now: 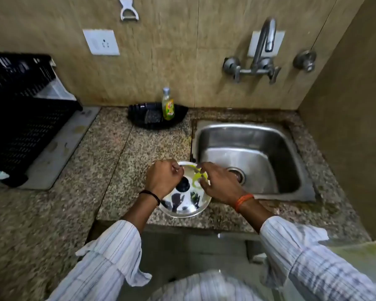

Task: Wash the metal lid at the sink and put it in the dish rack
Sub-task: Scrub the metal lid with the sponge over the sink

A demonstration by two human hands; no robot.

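A round shiny metal lid (183, 205) with a black knob (182, 184) lies on the granite counter just left of the sink (251, 157). My left hand (164, 178) is closed over the lid's left rim by the knob; what it grips is hidden. My right hand (220, 184) hovers over the lid's right side with fingers curled around something yellow-green (199, 175), blurred, resting on the lid. The black dish rack (20, 118) stands far left on a grey tray.
A dish-soap bottle (168, 104) stands in a black holder (156, 116) with a scrubber at the back wall. The tap (263, 51) is on the wall above the steel sink. A peeler (128, 9) and a socket (101, 42) are on the wall.
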